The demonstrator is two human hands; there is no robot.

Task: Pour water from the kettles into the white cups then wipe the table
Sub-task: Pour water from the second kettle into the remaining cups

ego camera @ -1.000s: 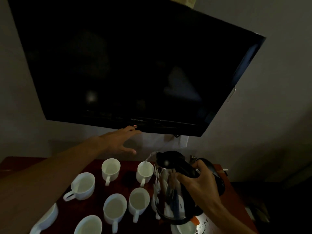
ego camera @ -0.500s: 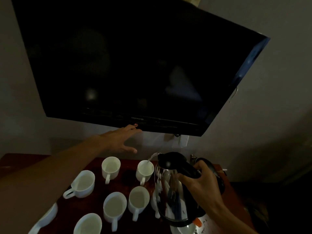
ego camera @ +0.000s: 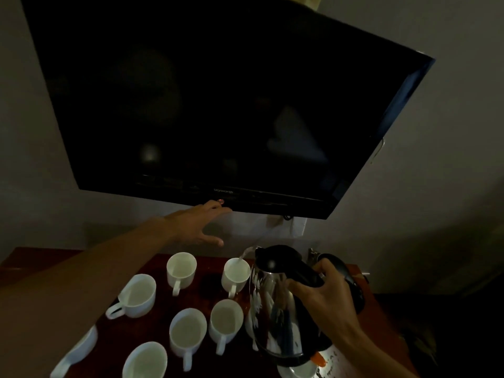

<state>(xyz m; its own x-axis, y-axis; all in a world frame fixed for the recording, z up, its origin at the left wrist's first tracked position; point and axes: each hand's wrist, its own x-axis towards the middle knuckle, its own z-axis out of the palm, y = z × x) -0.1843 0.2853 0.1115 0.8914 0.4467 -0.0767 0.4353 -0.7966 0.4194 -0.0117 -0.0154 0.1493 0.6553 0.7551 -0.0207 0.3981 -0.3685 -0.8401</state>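
My right hand (ego camera: 324,298) grips the black handle of a steel kettle (ego camera: 278,309), which is tilted to the left. A thin stream of water runs from its spout into a white cup (ego camera: 236,274) at the back of the dark red table (ego camera: 41,257). Several other white cups stand to the left and in front, among them a back cup (ego camera: 181,268), a wide cup (ego camera: 137,296) and two front cups (ego camera: 187,330) (ego camera: 225,321). My left hand (ego camera: 200,223) reaches forward with straight fingers, fingertips at the lower edge of the television.
A large dark television (ego camera: 218,105) hangs on the wall over the table. A wall socket plate (ego camera: 298,227) with a cable sits beneath it. A second dark kettle (ego camera: 351,282) stands behind my right hand. An orange-marked white item (ego camera: 317,361) lies under the tilted kettle.
The kettle stays tilted and keeps pouring into the same back cup. My left hand holds its place at the television's lower edge. The view has shifted slightly.
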